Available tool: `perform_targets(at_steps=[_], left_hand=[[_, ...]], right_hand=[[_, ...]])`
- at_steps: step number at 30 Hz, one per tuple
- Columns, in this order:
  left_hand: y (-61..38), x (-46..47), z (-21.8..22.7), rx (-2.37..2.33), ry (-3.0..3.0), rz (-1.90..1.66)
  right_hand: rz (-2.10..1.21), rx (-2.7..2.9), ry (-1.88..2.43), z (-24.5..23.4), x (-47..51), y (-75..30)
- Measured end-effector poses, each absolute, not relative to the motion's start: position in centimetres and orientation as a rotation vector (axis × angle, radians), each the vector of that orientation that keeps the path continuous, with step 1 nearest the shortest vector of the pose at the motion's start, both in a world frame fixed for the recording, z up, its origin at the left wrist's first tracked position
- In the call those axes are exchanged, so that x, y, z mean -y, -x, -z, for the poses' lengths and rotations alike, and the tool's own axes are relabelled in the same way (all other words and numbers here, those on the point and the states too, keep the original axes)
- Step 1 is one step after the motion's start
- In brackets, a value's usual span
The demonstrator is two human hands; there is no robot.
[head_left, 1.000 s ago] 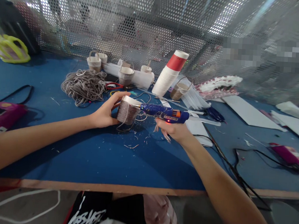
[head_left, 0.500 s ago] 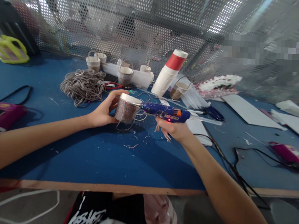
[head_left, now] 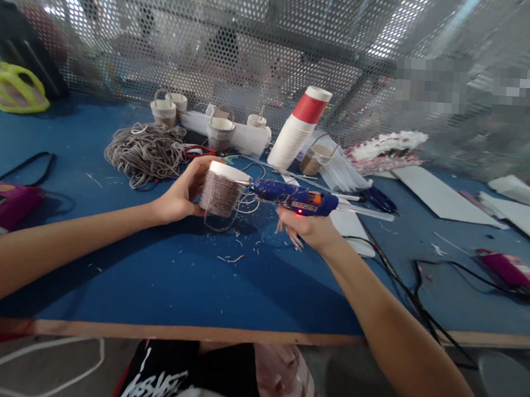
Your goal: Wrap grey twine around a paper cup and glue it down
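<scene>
My left hand [head_left: 182,193] grips a paper cup wrapped in grey-brown cord [head_left: 219,191], held above the blue table [head_left: 162,270]. A loose loop of cord hangs below the cup. My right hand [head_left: 310,228] is closed round the handle of a blue hot-glue gun [head_left: 294,197]. Its nozzle points left and touches the cup's upper right edge. A red light glows on the gun, and a clear glue stick pokes out of its back.
A heap of grey cord [head_left: 146,149] lies behind the cup. Several small wrapped cups [head_left: 165,111], a leaning stack of paper cups [head_left: 298,131], scissors and white sheets [head_left: 439,200] crowd the back. Pink glue guns [head_left: 4,203] with black cables lie at both sides. Perforated metal walls the far edge.
The cup has risen slightly and shifted a little left in my left hand. The glue gun's nozzle stays against its rim. My right hand has barely moved.
</scene>
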State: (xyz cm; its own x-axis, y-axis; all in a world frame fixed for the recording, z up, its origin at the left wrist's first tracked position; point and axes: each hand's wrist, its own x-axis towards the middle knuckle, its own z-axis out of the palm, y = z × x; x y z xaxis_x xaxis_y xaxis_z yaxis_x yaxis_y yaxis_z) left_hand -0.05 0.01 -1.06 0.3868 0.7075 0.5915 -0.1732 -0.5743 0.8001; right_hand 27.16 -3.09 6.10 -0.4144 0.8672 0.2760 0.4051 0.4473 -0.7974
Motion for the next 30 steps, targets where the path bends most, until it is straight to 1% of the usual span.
perform_targets(at_steps=[14, 30], left_hand=[[0.19, 0.04, 0.90, -0.445, -1.657, -1.257], [0.12, -0.20, 1.25, -0.416, -1.617, -1.309]], right_hand=[[-0.882, 1.980, 1.042, -6.13, 2.96, -27.25], [-0.860, 2.008, 1.065, -6.24, 2.95, -27.48]])
